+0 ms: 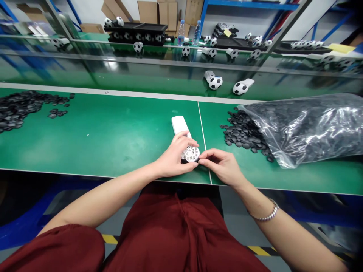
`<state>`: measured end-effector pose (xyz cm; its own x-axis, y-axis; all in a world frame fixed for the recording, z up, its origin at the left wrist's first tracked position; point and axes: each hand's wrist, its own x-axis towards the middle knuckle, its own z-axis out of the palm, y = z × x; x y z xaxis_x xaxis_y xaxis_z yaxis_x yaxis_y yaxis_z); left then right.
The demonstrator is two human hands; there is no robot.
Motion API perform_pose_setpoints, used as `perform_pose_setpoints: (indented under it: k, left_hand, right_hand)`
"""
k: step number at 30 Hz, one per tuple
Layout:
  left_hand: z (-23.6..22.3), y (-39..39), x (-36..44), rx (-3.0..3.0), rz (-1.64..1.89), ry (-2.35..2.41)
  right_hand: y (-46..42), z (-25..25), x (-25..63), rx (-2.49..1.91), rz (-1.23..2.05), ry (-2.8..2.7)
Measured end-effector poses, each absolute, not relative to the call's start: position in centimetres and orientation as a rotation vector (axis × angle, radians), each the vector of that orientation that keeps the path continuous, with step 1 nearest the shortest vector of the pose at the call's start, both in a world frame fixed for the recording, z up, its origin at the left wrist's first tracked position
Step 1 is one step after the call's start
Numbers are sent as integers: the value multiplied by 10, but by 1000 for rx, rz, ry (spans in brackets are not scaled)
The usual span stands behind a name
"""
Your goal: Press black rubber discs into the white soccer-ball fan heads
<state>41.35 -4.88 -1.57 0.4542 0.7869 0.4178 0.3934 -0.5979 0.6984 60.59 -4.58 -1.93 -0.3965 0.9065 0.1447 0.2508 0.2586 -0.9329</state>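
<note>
"What takes up the most space?"

"A long, flat, green tabletop (119,136), running from side to side. Below it is the front of a dark red cloth garment (176,234), worn by the person whose bare arms reach in over the edge."

"And next in size?"

"At the right lies a bulging, clear plastic bag (320,128) filled with black pieces. At the far left is a wide heap of small, flat, black pieces (19,107). A smaller pile of loose black pieces (244,130) lies at the bag's left end."

"Where are the hands?"

"Near the front edge, between the heap and the bag. The left hand (177,155) grasps a white plastic object with a rounded handle (180,125), thumb and fingers curled around its other end, a round, openwork lattice head (190,153). The handle points away from the person. The right hand (224,164), just beside it, has thumb and forefinger drawn together at the head's lower right rim; I cannot tell whether they pinch a piece."

"Anything smaller?"

"Beyond the table's pale edge strip lie two white pieces with black-and-white football heads, one on the left (214,82) and one on the right (241,87). A silvery beaded bracelet (269,214) circles the right wrist."
</note>
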Motion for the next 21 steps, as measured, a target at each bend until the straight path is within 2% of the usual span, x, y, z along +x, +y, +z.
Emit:
perform_pose_setpoints:
  k: [6, 14, 21]
  left_hand:
    - [-16, -49, 415, 2204, 1041, 994]
    - [-14, -51, 415, 2196, 1009, 1025]
    - [-13, -51, 415, 2220, 981, 1020]
  right_hand:
    - [-51, -19, 603, -965, 953, -1857]
    - [-42, -20, 602, -1026, 1238, -1766]
    - [-39, -18, 603, -1006, 1299, -1814]
